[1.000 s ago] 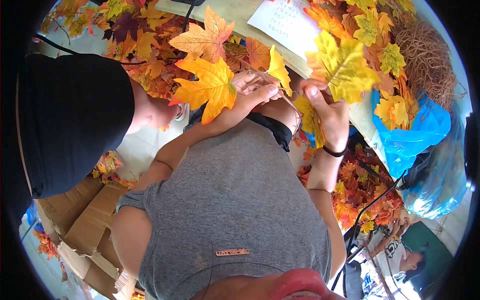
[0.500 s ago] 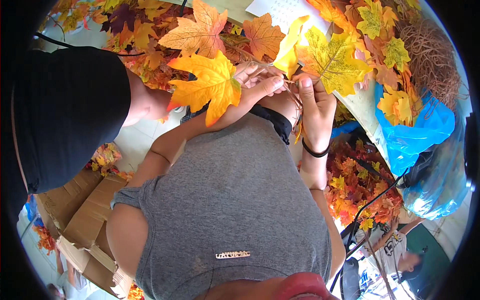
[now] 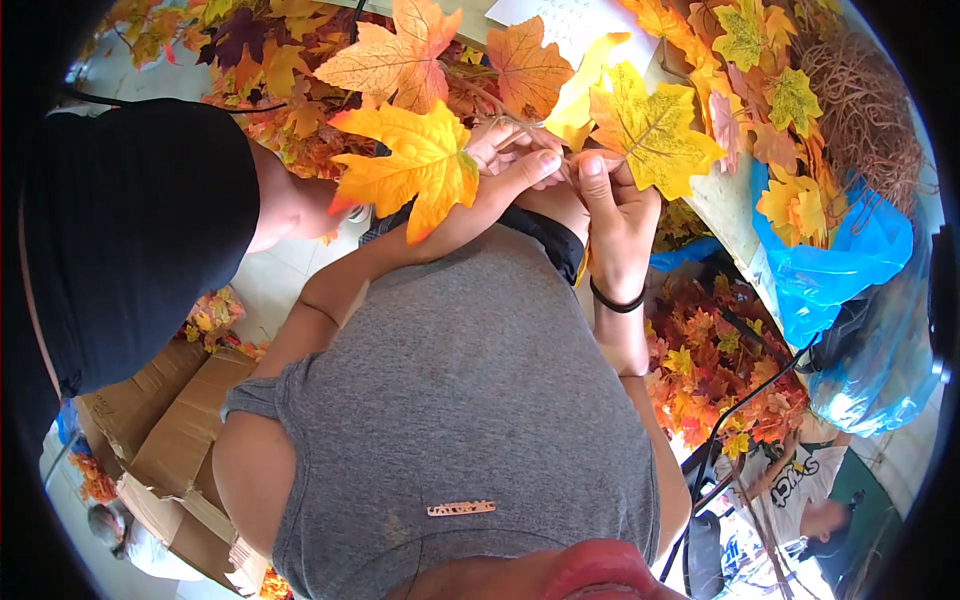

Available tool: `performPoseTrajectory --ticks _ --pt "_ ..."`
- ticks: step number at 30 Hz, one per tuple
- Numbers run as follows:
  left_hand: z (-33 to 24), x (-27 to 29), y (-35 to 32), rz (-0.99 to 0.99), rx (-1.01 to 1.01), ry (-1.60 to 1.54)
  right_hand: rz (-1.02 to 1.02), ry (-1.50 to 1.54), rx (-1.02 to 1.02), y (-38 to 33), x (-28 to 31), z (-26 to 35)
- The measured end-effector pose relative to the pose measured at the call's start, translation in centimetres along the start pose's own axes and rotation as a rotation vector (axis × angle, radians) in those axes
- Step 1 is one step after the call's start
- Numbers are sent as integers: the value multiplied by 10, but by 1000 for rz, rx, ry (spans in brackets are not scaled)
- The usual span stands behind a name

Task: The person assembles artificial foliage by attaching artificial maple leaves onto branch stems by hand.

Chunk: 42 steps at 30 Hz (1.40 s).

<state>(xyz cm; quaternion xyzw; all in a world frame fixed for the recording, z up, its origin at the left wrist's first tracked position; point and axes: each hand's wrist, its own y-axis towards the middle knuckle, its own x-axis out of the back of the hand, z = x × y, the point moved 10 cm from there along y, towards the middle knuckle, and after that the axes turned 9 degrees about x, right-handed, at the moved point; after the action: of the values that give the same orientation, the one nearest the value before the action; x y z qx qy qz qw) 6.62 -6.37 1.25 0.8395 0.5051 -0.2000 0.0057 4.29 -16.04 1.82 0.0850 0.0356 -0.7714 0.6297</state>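
Our left fingers [image 3: 543, 164] grasped a brown leafy stem [image 3: 497, 104]; just beside them, our right fingers [image 3: 594, 168] pinched a yellow leaf [image 3: 655, 132] at its base. We held both near the desk [image 3: 722, 207], on which a white paper sheet [image 3: 575, 14] lay.

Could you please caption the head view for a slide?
Left hand and right hand hold thin brown stems among lobed yellow and orange leaves.

Bright light, washed-out paper [image 3: 565, 15], glare on blue plastic [image 3: 872, 392], bent edges, black fisheye rim
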Motion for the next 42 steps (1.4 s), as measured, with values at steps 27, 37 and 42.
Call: performPoseTrajectory --ticks 27,37,42 --pt "13 -9 6 51 149 60 -91 129 -67 -2 5 -22" --pt "8 1 9 13 54 -163 60 -15 -5 4 6 -1" --pt "12 -2 5 81 144 -95 98 65 -31 1 -5 7"
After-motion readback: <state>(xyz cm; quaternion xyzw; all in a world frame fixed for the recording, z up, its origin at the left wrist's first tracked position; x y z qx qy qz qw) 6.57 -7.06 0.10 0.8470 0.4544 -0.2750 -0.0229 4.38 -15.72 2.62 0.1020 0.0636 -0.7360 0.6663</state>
